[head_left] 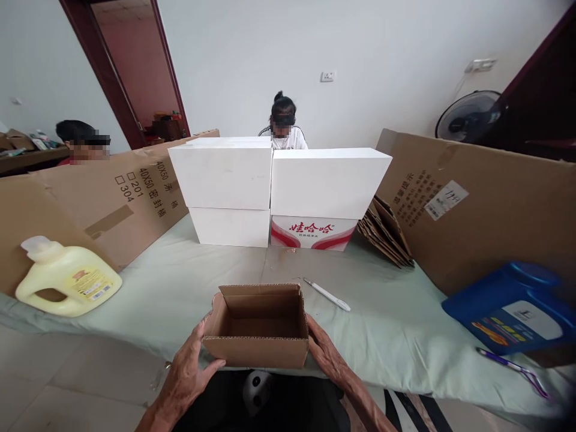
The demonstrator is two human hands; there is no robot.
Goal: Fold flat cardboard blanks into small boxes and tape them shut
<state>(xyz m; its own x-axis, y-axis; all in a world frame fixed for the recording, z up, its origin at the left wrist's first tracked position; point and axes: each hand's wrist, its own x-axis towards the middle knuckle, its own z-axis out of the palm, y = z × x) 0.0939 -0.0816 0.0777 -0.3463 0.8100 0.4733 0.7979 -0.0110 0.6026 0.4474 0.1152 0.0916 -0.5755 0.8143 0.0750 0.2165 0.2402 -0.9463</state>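
A small open-topped brown cardboard box (pixel 261 353) sits at the near edge of the table between my two hands. My left hand (pixel 186 369) grips its left end, the thumb along the front wall and the fingers against the side. Against the right end lie the fingers of my right hand (pixel 324 351), partly hidden by the box. The inside shows bare cardboard. Just beyond the box, to the right, lies a slim white pen-shaped tool (pixel 330 295) with a thin grey tip.
White boxes (pixel 225 180) and a red-printed carton (pixel 310 233) form a wall ahead; a person (pixel 288 135) sits behind it. Large cardboard sheets (pixel 135 198) flank the table. A yellow jug (pixel 72 279) stands left, a blue container (pixel 513 309) and purple pen (pixel 508 363) right.
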